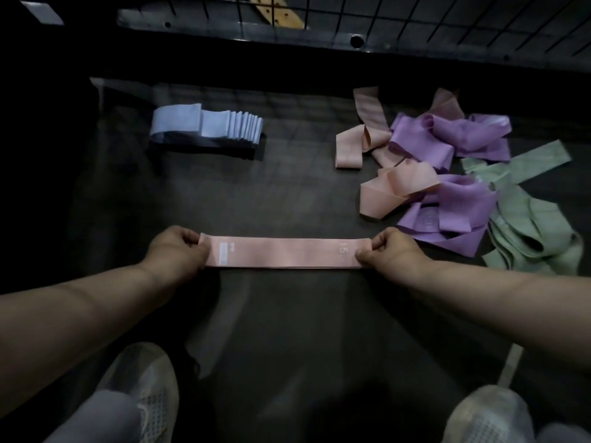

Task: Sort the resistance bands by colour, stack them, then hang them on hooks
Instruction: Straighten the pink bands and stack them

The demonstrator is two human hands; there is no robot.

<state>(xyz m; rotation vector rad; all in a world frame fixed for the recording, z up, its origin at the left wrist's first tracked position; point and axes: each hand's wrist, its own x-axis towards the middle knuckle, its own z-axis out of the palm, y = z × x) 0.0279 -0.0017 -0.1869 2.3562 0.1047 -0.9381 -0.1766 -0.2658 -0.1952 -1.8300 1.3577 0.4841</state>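
Observation:
A pink resistance band (283, 252) is stretched flat just above the dark floor in the middle of the head view. My left hand (177, 249) pinches its left end and my right hand (388, 251) pinches its right end. At the back left lies a neat stack of blue bands (208, 124). To the right sits a mixed heap: pink bands (396, 187), purple bands (447, 139) and green bands (531, 231), tangled over one another.
The dark floor mat (287, 187) runs back to a black wire grid panel (415, 20) lying at the far edge. My two shoes show at the bottom, the left shoe (147, 385) and the right shoe (486, 414).

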